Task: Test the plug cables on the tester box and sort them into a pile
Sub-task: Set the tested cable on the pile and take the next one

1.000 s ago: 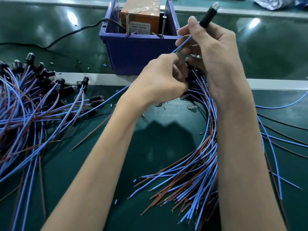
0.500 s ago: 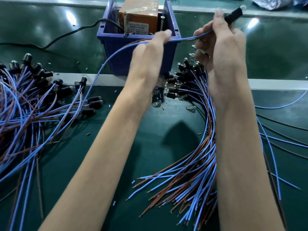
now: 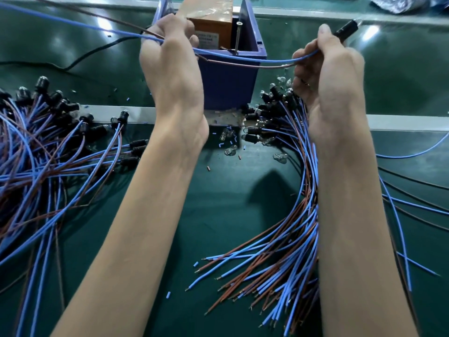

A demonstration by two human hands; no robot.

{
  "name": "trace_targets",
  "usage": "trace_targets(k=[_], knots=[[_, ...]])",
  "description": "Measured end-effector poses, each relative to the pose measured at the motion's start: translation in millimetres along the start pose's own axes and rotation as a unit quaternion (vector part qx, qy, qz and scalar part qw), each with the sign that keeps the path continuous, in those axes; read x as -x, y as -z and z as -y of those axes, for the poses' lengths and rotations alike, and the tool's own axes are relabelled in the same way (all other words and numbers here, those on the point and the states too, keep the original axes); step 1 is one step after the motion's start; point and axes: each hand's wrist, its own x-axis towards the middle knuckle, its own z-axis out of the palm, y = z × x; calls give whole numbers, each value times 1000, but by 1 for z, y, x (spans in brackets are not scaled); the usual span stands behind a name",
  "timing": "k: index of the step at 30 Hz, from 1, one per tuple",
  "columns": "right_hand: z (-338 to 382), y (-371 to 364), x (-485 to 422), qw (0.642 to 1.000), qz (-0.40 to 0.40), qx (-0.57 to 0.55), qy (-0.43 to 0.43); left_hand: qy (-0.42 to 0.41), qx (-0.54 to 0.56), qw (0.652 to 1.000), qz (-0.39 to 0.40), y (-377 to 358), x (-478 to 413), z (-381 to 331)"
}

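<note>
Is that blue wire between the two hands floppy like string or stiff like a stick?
Probably in between: the blue wire dips in a gentle curve between the left hand and right hand, so it bends but likely holds some shape. It looks thin, so probably light. The black plug at its right end may make that end droop.

**One head-worn view, looking down**

A single wide-angle camera rides on the person's head, facing forward and down along both forearms. It's in close: the left hand (image 3: 170, 69) and right hand (image 3: 328, 76) sit high in frame, with the green table (image 3: 226, 215) spreading out beneath them.
</note>
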Motion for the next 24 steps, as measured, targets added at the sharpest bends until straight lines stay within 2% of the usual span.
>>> trace_targets(k=[5,10,14,17,20,24], knots=[[-2,-2,-1,1000,0,-25,-5,-7,70,997,6,1,5,-2],[-3,0,-2,998,8,-65,-3,-42,53,997,35,3,7,-1],[-1,0,-2,995,13,-94,14,-27,-23,996,81,3,4,2],[-1,-3,0,993,38,-104,36,-3,-128,982,142,3,5,4],[-2,-4,2,995,69,-60,50,23,-223,951,214,1,9,8],[-4,-3,5,994,103,17,38,45,-283,922,260,-3,11,12]])
